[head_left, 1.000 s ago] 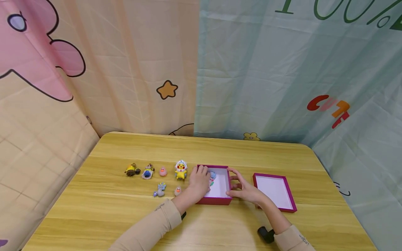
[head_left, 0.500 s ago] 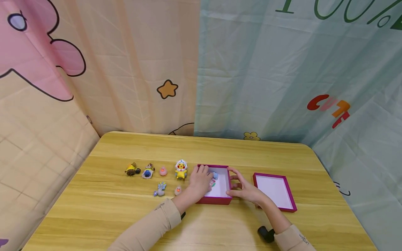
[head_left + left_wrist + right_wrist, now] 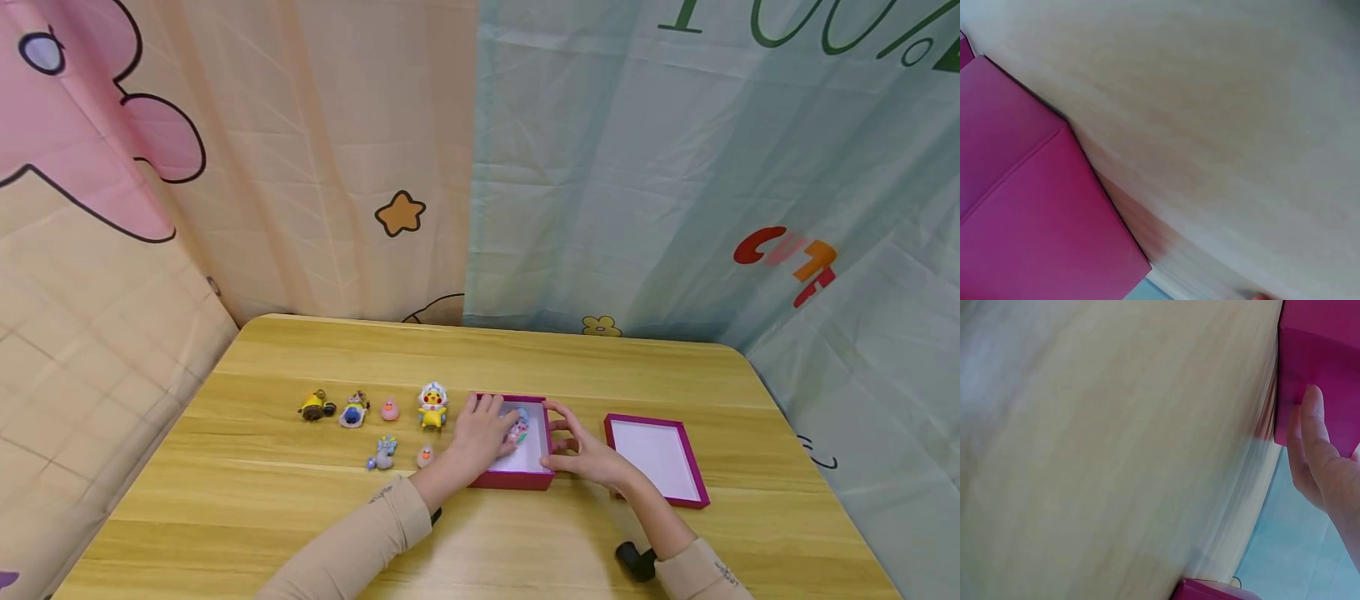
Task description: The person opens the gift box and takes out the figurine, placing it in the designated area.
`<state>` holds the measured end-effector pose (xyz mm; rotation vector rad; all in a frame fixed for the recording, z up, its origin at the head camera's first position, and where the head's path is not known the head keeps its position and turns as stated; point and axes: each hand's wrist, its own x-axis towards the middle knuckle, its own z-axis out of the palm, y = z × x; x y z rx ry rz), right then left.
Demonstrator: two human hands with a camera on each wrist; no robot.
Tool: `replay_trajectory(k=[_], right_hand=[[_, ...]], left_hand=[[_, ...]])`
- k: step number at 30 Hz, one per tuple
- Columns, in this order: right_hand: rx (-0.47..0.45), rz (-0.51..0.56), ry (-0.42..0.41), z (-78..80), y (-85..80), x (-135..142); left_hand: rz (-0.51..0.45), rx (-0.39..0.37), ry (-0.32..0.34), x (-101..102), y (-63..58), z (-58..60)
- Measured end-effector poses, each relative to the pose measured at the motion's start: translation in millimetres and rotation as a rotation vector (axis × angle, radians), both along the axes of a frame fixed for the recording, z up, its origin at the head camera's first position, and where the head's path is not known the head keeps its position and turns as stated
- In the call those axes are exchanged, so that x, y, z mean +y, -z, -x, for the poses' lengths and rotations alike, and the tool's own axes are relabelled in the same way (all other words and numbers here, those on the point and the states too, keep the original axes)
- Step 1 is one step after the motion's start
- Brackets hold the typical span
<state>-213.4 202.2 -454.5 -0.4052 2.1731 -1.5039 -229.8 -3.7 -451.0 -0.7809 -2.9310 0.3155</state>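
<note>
In the head view, a magenta box (image 3: pixel 536 454) with a white inside sits upright on the table. My left hand (image 3: pixel 478 435) lies over its left side, fingers stretched toward the far rim. A small pale-blue and pink toy figure (image 3: pixel 519 427) lies in the box against that hand's fingers, partly covered by them. My right hand (image 3: pixel 581 454) holds the box's right wall, with thumb and index finger at the rim. The right wrist view shows bent fingers (image 3: pixel 1314 428) on the wall's outer face. The left wrist view catches the box's outer side (image 3: pixel 1054 212).
Left of the box stand a yellow figure in a white hood (image 3: pixel 432 407), a pink duck (image 3: pixel 389 410), a pale duck (image 3: pixel 425 456), a grey-blue figure (image 3: pixel 383 453) and two darker figures, one yellow and black (image 3: pixel 316 406). The matching lid (image 3: pixel 656 458) lies right, white side up.
Inside the box, the toy figure has shifted slightly to the right, along with my left hand's fingers. My right hand keeps its place on the box wall.
</note>
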Motion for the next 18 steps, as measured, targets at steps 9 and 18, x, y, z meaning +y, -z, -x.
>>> replay_trajectory(k=[9,18], right_hand=[[-0.003,0.002,-0.005,-0.2,-0.1,-0.1],[-0.021,-0.01,0.011,-0.7,-1.2,-0.3]], left_hand=[[-0.038,0.02,0.054,1.9,0.7,1.7],[-0.034,0.059,0.086,1.9,1.3,3.0]])
